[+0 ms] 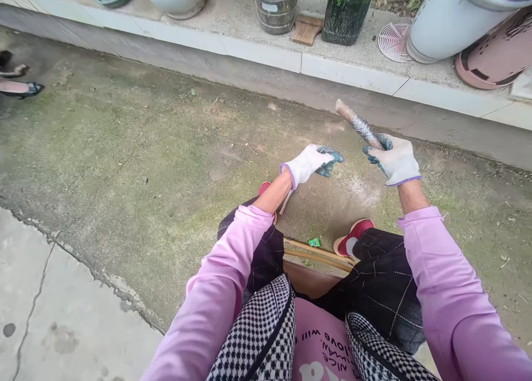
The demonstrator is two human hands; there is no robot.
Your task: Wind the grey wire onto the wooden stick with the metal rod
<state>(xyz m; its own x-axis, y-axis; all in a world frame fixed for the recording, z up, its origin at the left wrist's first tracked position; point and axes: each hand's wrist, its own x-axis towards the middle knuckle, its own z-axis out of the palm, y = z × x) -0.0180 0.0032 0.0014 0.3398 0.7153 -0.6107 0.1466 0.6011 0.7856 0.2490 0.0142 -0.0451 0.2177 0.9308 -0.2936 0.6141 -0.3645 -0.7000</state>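
Observation:
I sit on a low wooden stool (320, 253) over a mossy concrete floor. My right hand (394, 159), in a white glove with dark fingertips, is closed round a wooden handle (357, 125) wrapped with wire or tape, which points up and left. My left hand (311, 162), gloved the same way, hovers a little to the left of it with fingers curled; I cannot make out anything in it. A thin stick (286, 202) shows below my left wrist. My red shoes (353, 235) rest on the ground beneath.
A raised tiled ledge (349, 73) runs along the back with white pots (449, 20), a metal bucket (276, 4), a black planter (347, 12), a wooden block (306, 30) and a pink basket (499, 56). Another person's feet (19, 84) show at far left. A small green scrap (315, 242) lies by the stool.

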